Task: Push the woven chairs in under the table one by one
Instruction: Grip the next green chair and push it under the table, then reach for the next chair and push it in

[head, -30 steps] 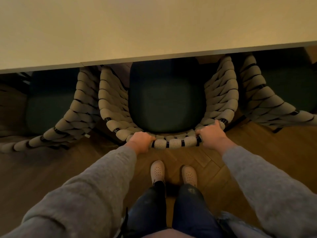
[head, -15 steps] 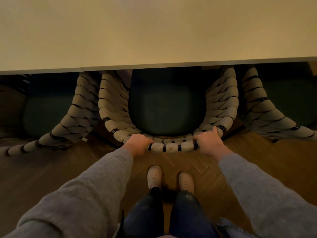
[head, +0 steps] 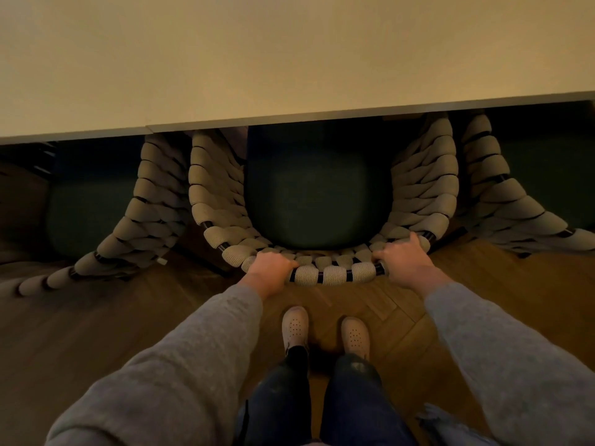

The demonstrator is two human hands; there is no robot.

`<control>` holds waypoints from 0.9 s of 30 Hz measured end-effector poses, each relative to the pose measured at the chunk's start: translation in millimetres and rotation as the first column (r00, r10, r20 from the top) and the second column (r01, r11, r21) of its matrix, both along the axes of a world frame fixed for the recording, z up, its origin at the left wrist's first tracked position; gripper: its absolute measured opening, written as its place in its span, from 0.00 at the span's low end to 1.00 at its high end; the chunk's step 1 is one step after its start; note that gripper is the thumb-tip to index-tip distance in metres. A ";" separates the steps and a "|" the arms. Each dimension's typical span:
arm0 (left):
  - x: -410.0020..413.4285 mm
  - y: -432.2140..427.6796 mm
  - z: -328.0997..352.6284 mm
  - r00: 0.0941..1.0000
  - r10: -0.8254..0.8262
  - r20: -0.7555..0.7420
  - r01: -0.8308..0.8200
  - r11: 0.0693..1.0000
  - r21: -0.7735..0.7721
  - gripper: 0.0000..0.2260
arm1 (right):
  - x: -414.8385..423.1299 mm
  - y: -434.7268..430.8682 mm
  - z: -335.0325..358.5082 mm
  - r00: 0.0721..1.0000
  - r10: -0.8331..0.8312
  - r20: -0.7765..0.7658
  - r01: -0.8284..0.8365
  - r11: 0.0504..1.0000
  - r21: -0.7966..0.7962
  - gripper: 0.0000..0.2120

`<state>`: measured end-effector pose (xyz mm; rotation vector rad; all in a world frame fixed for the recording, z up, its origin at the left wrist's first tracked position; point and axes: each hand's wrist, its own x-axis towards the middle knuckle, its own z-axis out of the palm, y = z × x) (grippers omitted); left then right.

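A woven chair with thick beige rope wrapping and a dark green seat cushion stands straight ahead, its front tucked beneath the pale table. My left hand grips the top rail of its backrest on the left. My right hand grips the same rail on the right, fingers curled over it. The front part of the seat is hidden by the tabletop.
A second woven chair sits to the left and a third woven chair to the right, both partly under the table. My feet in light shoes stand on the wooden floor just behind the middle chair.
The middle chair has slid further in under the table, with both hands staying on its back rail. My feet have stepped forward after it.
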<state>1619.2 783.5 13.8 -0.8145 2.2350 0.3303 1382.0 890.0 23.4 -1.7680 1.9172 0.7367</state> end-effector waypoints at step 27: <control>10.3 31.2 -1.9 0.979 0.137 -0.150 -0.163 0.969 -0.184 0.34 | -3.1 -3.9 -3.9 0.995 -0.028 0.098 0.015 0.991 0.131 0.42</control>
